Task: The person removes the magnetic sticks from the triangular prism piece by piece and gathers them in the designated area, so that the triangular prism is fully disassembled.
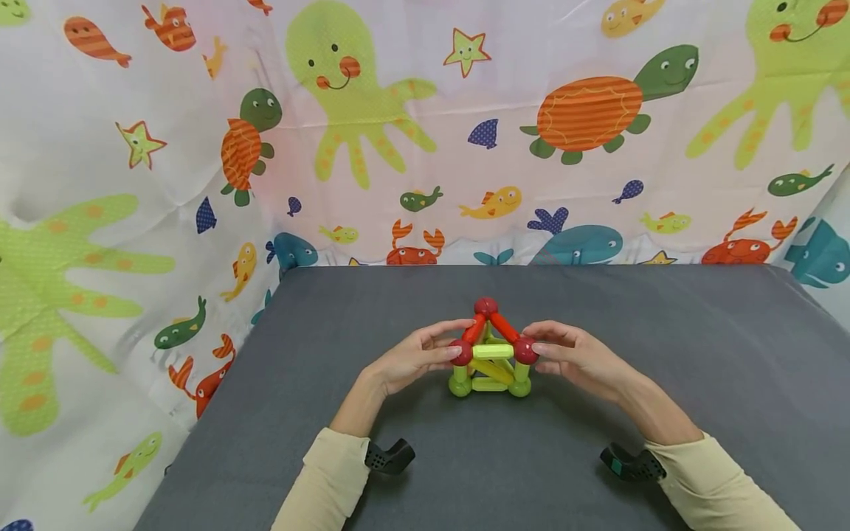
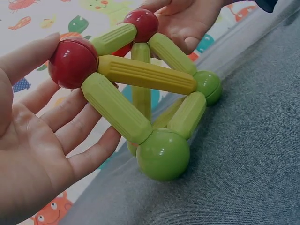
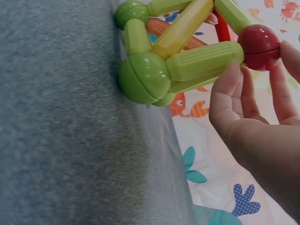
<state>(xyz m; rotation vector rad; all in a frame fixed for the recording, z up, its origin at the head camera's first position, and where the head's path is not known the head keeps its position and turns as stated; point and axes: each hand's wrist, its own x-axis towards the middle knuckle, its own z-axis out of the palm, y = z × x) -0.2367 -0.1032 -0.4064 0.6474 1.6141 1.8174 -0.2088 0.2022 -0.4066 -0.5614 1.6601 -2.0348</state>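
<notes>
Frame (image 1: pixel 491 351) in the middle of the grey worktop (image 1: pixel 491 472), right in front of me, and it looks to be standing upright on its green balls (image 1: pixel 460 386)! My left hand (image 1: pixel 415 359) pinches the left red ball (image 2: pixel 73 63), my right hand (image 1: pixel 581 359) grips the right red ball (image 1: pixel 525 351), a matching hold on either side. Between them runs a lime rod (image 1: pixel 493 352), level in the head view, and up top the third red ball (image 1: pixel 486 307) caps two red rods (image 1: pixel 506 328). Now, technique: I'd call this a two-handed steadying job, so light, even pressure from both sides, forcing neither ball off its rods. That slanting yellow rod (image 2: pixel 147 75) deserves care too; one sharp twist could pop it loose, I reckon. Best to hold by the balls, leave the joints alone, and let both hands move together, level and unhurried!
</notes>
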